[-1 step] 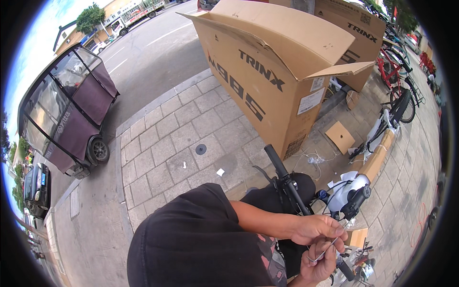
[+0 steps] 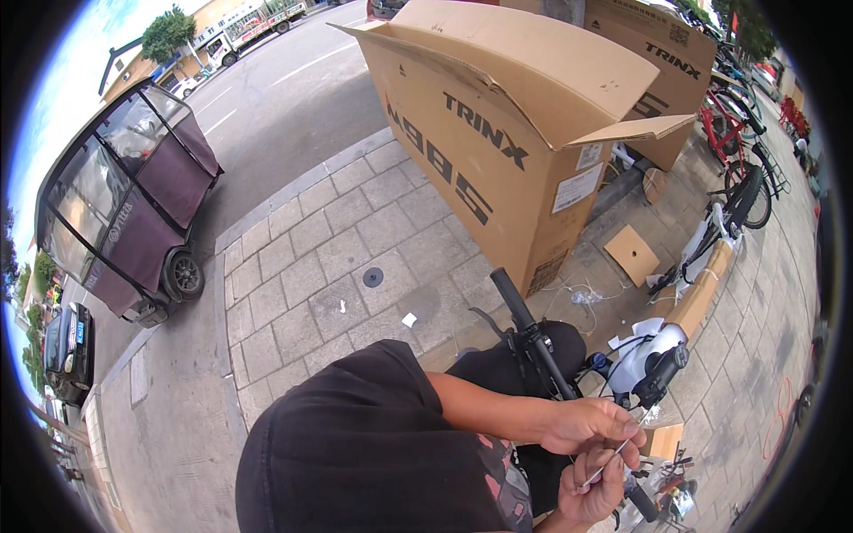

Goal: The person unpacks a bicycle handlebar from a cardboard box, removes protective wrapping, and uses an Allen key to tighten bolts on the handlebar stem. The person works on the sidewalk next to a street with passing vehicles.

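Note:
My left hand [image 2: 593, 425] is closed, pinching the upper part of a thin silvery metal rod [image 2: 609, 465] between thumb and fingers. Just below it, my right hand [image 2: 593, 493] has its fingers curled round the lower part of the same rod. The rod slants between the two hands, and its exact kind is too small to tell. A black bicycle handlebar [image 2: 553, 362] with a rubber grip and a brake lever runs behind my left forearm. Beside the hands is a black bicycle part [image 2: 662, 377] partly wrapped in white padding [image 2: 647, 355].
A tall open cardboard box [image 2: 498, 178] stands ahead, another box [image 2: 653, 67] behind it. A cardboard piece [image 2: 631, 255] and plastic scraps lie on the paving. Parts and tools [image 2: 675, 484] lie near my right hand. A covered tricycle [image 2: 133, 204] is on the road at left.
The rod has turned slightly in my fingers: its lower end looked curved before and looks straighter now. The covered tricycle has shifted slightly. My hands stay in place.

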The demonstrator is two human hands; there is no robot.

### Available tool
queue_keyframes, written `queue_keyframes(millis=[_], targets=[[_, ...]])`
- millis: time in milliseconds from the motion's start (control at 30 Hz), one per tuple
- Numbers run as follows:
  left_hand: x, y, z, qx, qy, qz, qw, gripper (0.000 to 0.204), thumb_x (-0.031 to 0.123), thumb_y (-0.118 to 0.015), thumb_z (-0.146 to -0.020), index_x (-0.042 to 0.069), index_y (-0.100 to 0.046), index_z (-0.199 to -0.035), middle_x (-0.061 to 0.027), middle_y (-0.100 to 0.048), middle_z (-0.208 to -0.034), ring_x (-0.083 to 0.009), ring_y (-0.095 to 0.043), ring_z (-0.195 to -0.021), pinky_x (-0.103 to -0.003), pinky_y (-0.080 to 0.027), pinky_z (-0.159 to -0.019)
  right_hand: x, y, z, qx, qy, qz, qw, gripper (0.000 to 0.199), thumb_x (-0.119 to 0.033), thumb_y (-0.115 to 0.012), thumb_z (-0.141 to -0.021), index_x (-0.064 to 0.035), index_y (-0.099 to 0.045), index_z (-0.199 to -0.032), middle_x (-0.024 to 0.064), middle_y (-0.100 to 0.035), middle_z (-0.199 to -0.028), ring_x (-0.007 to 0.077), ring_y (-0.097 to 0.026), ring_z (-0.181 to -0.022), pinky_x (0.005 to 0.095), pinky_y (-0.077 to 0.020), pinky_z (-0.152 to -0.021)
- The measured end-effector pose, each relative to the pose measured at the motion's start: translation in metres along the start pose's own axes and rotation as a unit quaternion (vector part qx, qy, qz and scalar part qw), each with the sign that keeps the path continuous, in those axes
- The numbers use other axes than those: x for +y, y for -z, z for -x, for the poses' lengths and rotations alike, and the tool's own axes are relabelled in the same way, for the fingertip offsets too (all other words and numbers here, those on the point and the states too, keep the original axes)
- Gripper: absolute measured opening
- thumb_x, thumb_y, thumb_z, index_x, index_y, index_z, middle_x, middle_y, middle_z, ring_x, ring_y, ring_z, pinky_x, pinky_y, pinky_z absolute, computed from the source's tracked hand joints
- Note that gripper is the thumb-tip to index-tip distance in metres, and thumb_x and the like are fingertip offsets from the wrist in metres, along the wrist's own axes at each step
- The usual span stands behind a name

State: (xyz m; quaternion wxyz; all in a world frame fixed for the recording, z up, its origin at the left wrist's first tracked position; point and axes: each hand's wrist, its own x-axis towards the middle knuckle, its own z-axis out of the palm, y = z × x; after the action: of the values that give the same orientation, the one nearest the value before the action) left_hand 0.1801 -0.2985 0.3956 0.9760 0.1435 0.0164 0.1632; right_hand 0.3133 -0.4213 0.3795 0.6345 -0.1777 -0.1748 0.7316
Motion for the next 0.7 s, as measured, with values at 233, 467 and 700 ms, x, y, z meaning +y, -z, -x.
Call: queue_keyframes(millis=[233,467,700], targets=[[-0.003,0.003,-0.005,0.061,-0.054,-0.155,0.985,0.035,0.036,-0.071,-0.106,0.001,-0.068,-0.107,-0.0129,-0.078,-0.09,-0.0194,-0.075,-0.085,-0.031,-0.061,-0.074,0.01,-0.026,-0.005,0.107,0.013,-0.056,0.993,0.028,-0.027,-0.057,-0.113,-0.0013,-0.061,-0.102,0.0026,-0.054,-0.087,0.0096,-0.04,-0.053,0.0272,-0.0351,-0.044],[0.002,-0.007,-0.008,0.015,-0.001,-0.083,0.996,0.04,0.039,-0.064,-0.11,0.0,-0.065,-0.115,-0.0196,-0.077,-0.1,-0.0232,-0.075,-0.08,-0.031,-0.06,-0.059,-0.005,-0.044,0.002,-0.01,-0.024,-0.037,0.999,0.034,-0.026,-0.045,-0.117,0.001,-0.064,-0.126,0.0036,-0.055,-0.087,0.0149,-0.048,-0.068,0.0288,-0.0419,-0.06],[0.009,-0.023,-0.017,0.133,-0.011,-0.037,0.99,0.049,0.053,-0.057,-0.111,0.005,-0.069,-0.113,-0.007,-0.074,-0.095,-0.0174,-0.07,-0.089,-0.034,-0.056,-0.069,-0.003,-0.047,-0.005,-0.004,-0.009,-0.034,0.999,0.028,-0.017,-0.052,-0.114,0.0015,-0.06,-0.134,0.0056,-0.057,-0.092,0.0124,-0.046,-0.064,0.0275,-0.042,-0.057]])
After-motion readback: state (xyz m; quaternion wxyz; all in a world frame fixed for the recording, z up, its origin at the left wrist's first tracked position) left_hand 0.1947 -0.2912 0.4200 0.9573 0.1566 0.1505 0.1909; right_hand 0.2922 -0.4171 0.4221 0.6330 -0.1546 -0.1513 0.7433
